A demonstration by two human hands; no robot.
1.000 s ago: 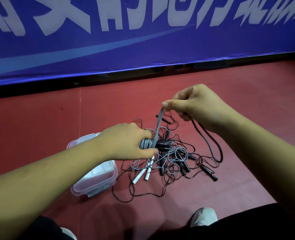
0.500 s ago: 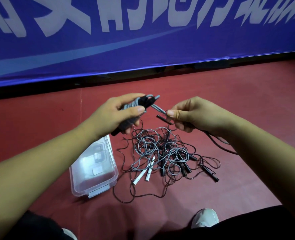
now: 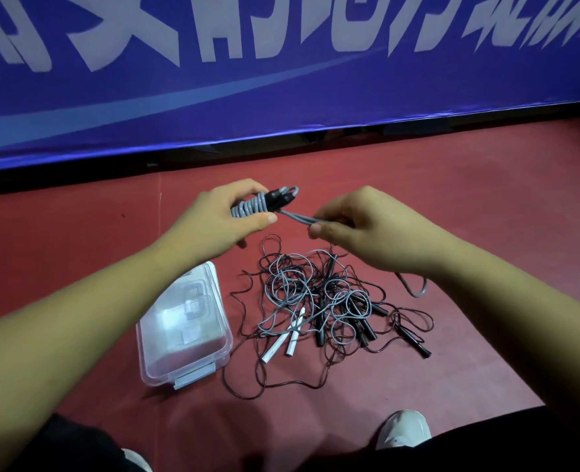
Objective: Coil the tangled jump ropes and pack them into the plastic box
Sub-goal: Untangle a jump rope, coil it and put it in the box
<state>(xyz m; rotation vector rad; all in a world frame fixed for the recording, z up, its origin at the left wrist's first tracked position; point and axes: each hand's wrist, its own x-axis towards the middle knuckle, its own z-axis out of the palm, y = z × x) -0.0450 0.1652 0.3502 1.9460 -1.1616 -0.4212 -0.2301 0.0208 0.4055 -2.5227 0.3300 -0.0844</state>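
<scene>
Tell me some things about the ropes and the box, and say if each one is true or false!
1. The left hand holds a grey rope wound into a bundle. True.
2. The right hand holds nothing. False: it pinches a loose strand of the grey rope that runs out from the bundle.
3. A tangled pile of ropes lies on the red floor, to the right of the plastic box. True.
4. Every grip in the pile is black. False: two white grips lie among the black ones.
</scene>
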